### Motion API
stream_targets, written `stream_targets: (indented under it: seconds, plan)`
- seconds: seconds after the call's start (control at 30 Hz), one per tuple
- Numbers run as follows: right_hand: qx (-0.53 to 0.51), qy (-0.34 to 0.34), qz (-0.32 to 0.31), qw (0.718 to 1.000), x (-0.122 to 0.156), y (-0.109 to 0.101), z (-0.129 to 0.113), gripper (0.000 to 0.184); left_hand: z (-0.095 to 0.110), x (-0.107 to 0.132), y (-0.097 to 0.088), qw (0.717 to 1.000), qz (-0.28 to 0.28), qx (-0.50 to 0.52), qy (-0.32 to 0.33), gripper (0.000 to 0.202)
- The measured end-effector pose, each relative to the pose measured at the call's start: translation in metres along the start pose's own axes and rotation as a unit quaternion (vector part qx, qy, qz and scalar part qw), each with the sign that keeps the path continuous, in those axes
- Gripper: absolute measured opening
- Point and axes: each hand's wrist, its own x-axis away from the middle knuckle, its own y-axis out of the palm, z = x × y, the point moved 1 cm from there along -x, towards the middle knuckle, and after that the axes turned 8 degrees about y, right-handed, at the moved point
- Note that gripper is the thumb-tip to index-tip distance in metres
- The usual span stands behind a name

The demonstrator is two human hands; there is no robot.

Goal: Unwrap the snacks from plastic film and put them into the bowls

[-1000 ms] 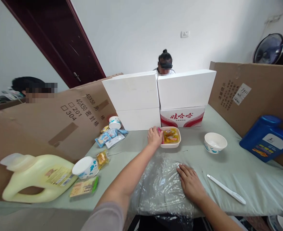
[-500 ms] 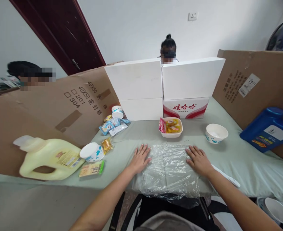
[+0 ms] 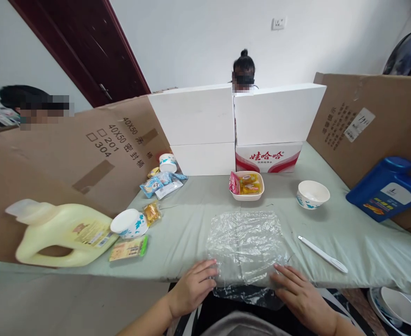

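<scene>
A clear plastic bag (image 3: 243,238), wrinkled and shiny, lies spread out at the table's front, its near end hanging over the edge. My left hand (image 3: 196,283) touches the bag's lower left side, fingers stretched out and close to each other. At the lower right side rests my right hand (image 3: 298,290), its fingers also extended and slightly apart. Neither hand is closed around anything. To the right of the bag lies a white knife-like tool (image 3: 322,254). Beyond the bag stands a pale square bowl (image 3: 247,197) with pink and yellow packaged snacks in it.
At right are a paper bowl (image 3: 313,194) and a blue jug (image 3: 387,189). At left lie a yellow jug (image 3: 68,233), a tilted paper bowl (image 3: 130,224) and several packets (image 3: 161,183). White boxes (image 3: 201,116) and cardboard panels (image 3: 121,140) wall the table. Two people are behind them.
Both hands have slid toward me, from the bag's upper corners to its near end at the table edge. The white tool is now fully uncovered. The view has shifted slightly.
</scene>
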Motion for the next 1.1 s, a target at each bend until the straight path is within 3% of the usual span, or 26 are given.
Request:
stream_targets:
  seconds: [0.1, 0.23, 0.33, 0.43, 0.53, 0.73, 0.9, 1.0, 1.1]
  plan:
    - [-0.128, 0.058, 0.008, 0.99, -0.007, -0.009, -0.005, 0.025, 0.002, -0.012, -0.009, 0.996, 0.037, 0.073, -0.044, 0.025]
    - [-0.297, 0.198, 0.072, 0.931, -0.029, -0.022, 0.009, 0.028, -0.019, -0.031, -0.023, 0.967, 0.117, 0.146, -0.176, 0.024]
    - [-0.231, 0.293, 0.121, 0.92, -0.064, -0.028, 0.029, 0.032, -0.042, -0.058, -0.028, 0.947, 0.172, 0.143, -0.232, 0.023]
    - [-0.097, 0.391, 0.148, 0.903, -0.1, -0.031, 0.046, 0.032, -0.061, -0.089, -0.025, 0.941, 0.168, 0.05, -0.288, 0.023]
    - [-0.031, 0.426, 0.158, 0.891, -0.12, -0.029, 0.054, 0.034, -0.07, -0.109, -0.015, 0.933, 0.157, -0.018, -0.322, 0.027]
    - [0.062, 0.441, 0.137, 0.885, -0.125, -0.018, 0.061, 0.036, -0.072, -0.108, 0.01, 0.93, 0.153, -0.077, -0.327, 0.032]
    - [0.105, 0.424, 0.146, 0.888, -0.123, -0.023, 0.061, 0.036, -0.066, -0.106, 0.003, 0.921, 0.193, -0.116, -0.317, 0.037]
    - [0.134, 0.383, 0.181, 0.896, -0.123, -0.032, 0.05, 0.038, -0.049, -0.114, -0.009, 0.92, 0.255, -0.178, -0.239, 0.026]
    - [0.165, 0.261, 0.218, 0.926, -0.128, -0.033, 0.033, 0.035, -0.026, -0.13, -0.007, 0.943, 0.236, -0.186, -0.144, 0.017]
